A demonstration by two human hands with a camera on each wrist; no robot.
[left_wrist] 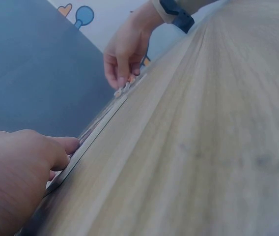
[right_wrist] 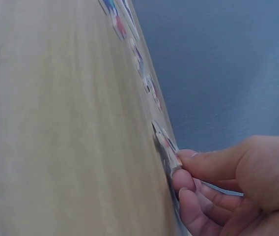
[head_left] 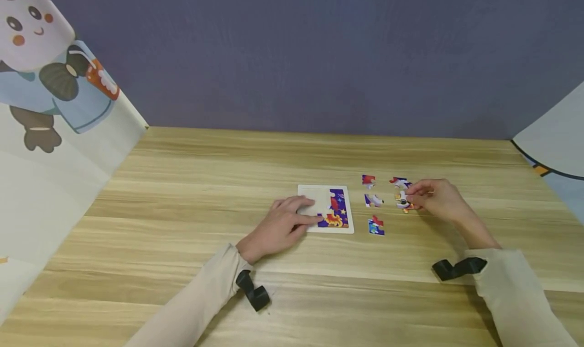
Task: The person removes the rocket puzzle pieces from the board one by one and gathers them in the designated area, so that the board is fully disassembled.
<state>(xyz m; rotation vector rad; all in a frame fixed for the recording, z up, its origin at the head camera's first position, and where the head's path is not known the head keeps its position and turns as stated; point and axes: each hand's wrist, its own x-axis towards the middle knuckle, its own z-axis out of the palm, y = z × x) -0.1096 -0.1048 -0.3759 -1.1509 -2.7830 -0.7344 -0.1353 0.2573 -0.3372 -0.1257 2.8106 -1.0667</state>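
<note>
A white square puzzle tray (head_left: 350,212) lies on the table, with joined purple, red and yellow puzzle pieces (head_left: 338,205) along its right side and bottom. My left hand (head_left: 279,227) rests on the tray's left part, fingers stretched out, one fingertip touching the lower pieces. To the right, my right hand (head_left: 439,200) pinches a puzzle piece (right_wrist: 165,146) between thumb and fingertips. This piece shows a white cartoon face and appears slightly tilted in the right wrist view. The left wrist view shows the left hand (left_wrist: 24,169) low beside the tray's edge.
Between tray and right hand lie loose puzzle pieces: a red one (head_left: 368,180), a white-and-purple one (head_left: 374,200) and a blue-green one (head_left: 376,227). Another piece (head_left: 399,181) lies just above the held one. A dark blue wall (head_left: 319,58) stands behind the wooden table (head_left: 205,174).
</note>
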